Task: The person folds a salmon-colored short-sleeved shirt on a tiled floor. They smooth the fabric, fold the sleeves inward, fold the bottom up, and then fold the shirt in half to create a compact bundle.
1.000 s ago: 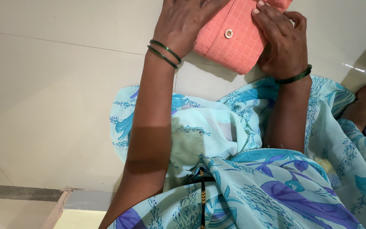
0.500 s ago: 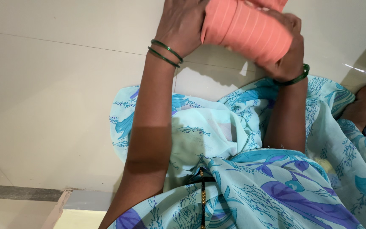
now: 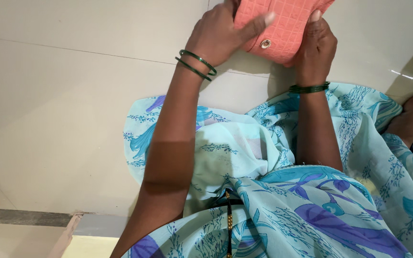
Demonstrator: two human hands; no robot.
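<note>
A salmon-pink quilted pouch [image 3: 283,26] with a round metal snap button is held up at the top of the view, partly cut off by the frame edge. My left hand [image 3: 221,33] grips its left side, thumb lying across the front. My right hand [image 3: 317,43] holds its right side, one finger pressed on the fabric. Green bangles circle both wrists.
A light blue patterned cloth [image 3: 273,191] drapes over my lap and legs. My foot [image 3: 409,119] rests at the right edge. Cream floor tiles [image 3: 63,105] lie under everything, with a darker strip [image 3: 20,217] at the lower left.
The pouch was turned in my hands: first its flat snap side showed, then it was rolled to a ribbed side, and now the snap side faces me again.
</note>
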